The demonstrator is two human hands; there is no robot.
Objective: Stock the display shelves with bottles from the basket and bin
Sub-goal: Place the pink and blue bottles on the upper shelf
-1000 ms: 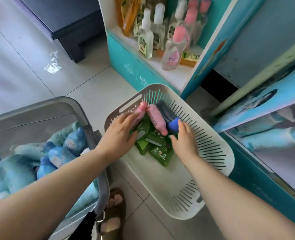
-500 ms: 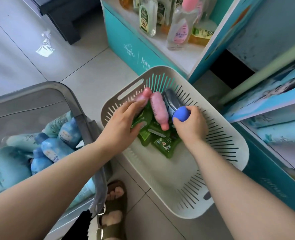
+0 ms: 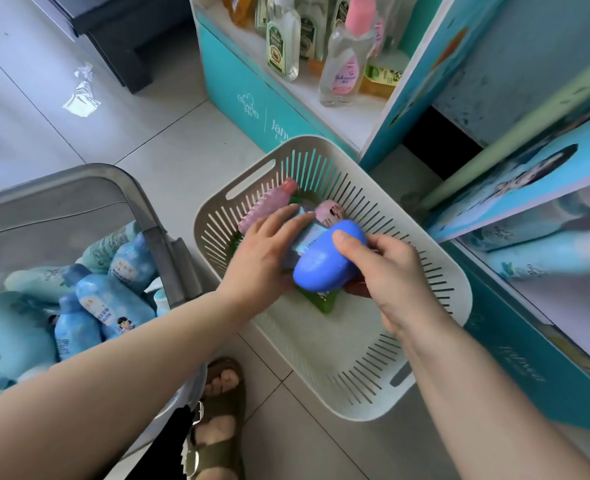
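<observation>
Well, from the head camera looking down, the white slotted basket [image 3: 435, 306] sits on the tiled floor at centre frame, touching the foot of the teal display shelf [image 3: 349, 112] at upper centre. The right hand [image 3: 394, 275] is curled round a blue-capped bottle [image 3: 328, 258], thumb pressed on the cap, and holds it above the basket floor. The left hand [image 3: 266, 251] lies on that bottle's body with fingers nearly straight. Its thumb is hidden, so I cannot tell if it grips. Beneath the hands, two pink bottles [image 3: 269, 206] and some green sachets [image 3: 324, 303] lie at the basket's far end, while the near half shows only bare floor. At left frame the grey bin [image 3: 141, 188] is heaped with pale-blue bottles [image 3: 113, 303], none being handled. The shelf already carries several clear bottles [image 3: 344, 64] standing upright, with bare board in front of them. I would judge the stocking partly done: the basket is close to emptied, this bottle is mid-pick and not yet shelved, and the full bin looks like the bulk of what is left.
</observation>
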